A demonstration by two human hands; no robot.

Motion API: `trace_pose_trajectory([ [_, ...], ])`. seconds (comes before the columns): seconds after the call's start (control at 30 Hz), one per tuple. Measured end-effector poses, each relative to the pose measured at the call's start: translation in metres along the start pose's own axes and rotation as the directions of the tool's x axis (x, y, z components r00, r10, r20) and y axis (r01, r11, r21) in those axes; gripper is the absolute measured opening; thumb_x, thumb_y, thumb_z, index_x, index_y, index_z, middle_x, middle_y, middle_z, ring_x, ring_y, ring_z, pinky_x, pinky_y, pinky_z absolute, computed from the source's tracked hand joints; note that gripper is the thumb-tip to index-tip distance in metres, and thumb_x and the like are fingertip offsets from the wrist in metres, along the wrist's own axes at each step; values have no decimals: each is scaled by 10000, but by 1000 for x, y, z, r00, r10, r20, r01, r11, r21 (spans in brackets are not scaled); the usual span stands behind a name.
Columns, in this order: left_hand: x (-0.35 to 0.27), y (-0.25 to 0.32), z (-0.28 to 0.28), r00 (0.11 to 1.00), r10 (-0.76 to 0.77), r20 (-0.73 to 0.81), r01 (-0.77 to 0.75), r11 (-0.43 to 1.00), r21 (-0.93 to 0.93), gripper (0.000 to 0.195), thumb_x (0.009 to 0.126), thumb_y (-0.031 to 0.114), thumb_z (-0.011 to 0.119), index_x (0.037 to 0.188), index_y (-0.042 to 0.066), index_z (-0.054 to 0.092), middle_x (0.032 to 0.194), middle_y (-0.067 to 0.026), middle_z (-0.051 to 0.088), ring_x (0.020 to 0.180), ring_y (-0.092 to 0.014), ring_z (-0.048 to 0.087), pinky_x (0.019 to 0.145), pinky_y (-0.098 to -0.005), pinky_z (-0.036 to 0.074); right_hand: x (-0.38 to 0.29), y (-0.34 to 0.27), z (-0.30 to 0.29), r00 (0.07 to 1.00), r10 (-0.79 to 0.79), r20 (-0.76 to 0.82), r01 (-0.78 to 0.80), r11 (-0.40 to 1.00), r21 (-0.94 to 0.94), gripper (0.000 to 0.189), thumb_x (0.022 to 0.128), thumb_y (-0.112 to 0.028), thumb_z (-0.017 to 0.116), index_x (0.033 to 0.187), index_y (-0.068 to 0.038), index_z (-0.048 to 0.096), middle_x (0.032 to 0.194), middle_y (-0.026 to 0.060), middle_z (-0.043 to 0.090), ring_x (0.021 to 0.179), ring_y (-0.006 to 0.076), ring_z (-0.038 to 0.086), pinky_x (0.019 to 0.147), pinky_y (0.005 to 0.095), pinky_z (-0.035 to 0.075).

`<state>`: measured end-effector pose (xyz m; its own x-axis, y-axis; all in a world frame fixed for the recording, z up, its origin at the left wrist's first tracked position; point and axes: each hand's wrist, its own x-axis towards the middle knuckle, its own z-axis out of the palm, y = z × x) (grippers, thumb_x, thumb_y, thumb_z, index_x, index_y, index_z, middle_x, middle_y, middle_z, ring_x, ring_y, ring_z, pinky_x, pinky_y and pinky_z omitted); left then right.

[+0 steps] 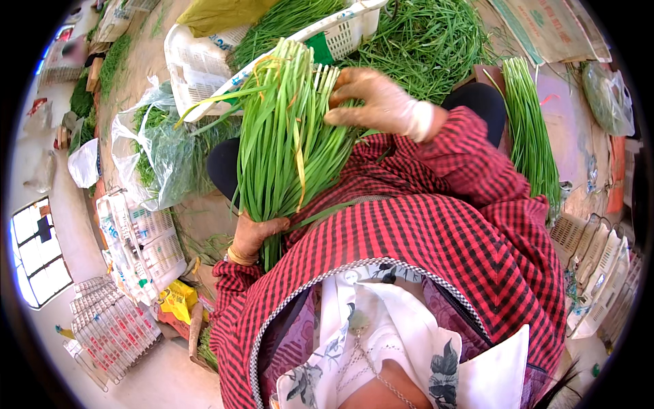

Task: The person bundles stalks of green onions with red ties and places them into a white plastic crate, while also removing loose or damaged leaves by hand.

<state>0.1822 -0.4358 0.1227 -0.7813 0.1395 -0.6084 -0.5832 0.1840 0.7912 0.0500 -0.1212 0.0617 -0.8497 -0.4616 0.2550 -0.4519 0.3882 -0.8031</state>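
A thick bunch of long green leafy stalks, like Chinese chives, lies across my lap with its pale cut ends up by a white basket. My left hand, in a stained thin glove, is closed around the leafy lower end. At the bunch's upper right side is my right hand, gloved too and slightly blurred, its fingers spread beside the pale ends; whether the fingertips hold any stalks cannot be told. A few yellowed leaves hang among the green ones. Another neat bunch rests to my right.
The white plastic basket holds greens and a yellow sack. Loose greens are heaped beyond my knees. A clear plastic bag of greens sits at left. Stacked white baskets stand at left, more baskets at right.
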Motion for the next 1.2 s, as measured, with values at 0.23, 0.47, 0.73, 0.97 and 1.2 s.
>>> trace_pose_trajectory([
  [0.23, -2, -10, -13, 999, -39, 23, 41, 997, -66, 483, 669, -75, 735, 1131, -18, 606, 938, -72, 673, 753, -162, 645, 669, -295, 540, 8, 10, 29, 975, -102, -199, 128, 984, 121, 251, 837, -295, 681, 849, -45, 693, 815, 87, 641, 950, 279, 583, 923, 426, 431],
  [0.47, -2, -3, -9, 994, 75, 76, -74, 997, -20, 492, 665, -52, 751, 1133, 5, 611, 941, -53, 674, 783, -151, 642, 700, -298, 538, -5, 32, -29, 958, -167, -233, 48, 895, -443, 66, 819, -103, 661, 843, -44, 643, 850, 98, 637, 842, 283, 619, 784, 378, 517],
  [0.73, -6, -9, -24, 998, -4, 61, 4, 1000, 10, 511, 656, -18, 764, 1139, 19, 601, 985, -42, 665, 825, -136, 624, 726, -297, 523, -48, 92, -80, 935, 343, -93, -350, 843, -408, 802, 845, -396, 701, 1485, -137, 293, 1539, 141, 273, 1322, 322, 402, 1072, 427, 396],
  [0.97, -6, -1, -20, 995, 23, 98, -29, 998, 63, 530, 661, -18, 763, 1162, 19, 593, 1016, -46, 665, 848, -147, 626, 740, -293, 518, -26, 4, -37, 883, 388, 265, -450, 859, 245, 416, 936, -270, 600, 1300, -77, 540, 970, 134, 679, 838, 197, 638, 715, 325, 513],
  [1.2, -13, -12, -27, 994, 81, 75, -94, 977, 193, 530, 670, -3, 770, 1170, 21, 596, 1079, -42, 666, 958, -157, 610, 871, -312, 480, -40, 87, -81, 923, 378, -64, -383, 920, -86, 393, 938, -380, 575, 1164, -70, 655, 1107, 135, 680, 1008, 263, 648, 899, 332, 496],
])
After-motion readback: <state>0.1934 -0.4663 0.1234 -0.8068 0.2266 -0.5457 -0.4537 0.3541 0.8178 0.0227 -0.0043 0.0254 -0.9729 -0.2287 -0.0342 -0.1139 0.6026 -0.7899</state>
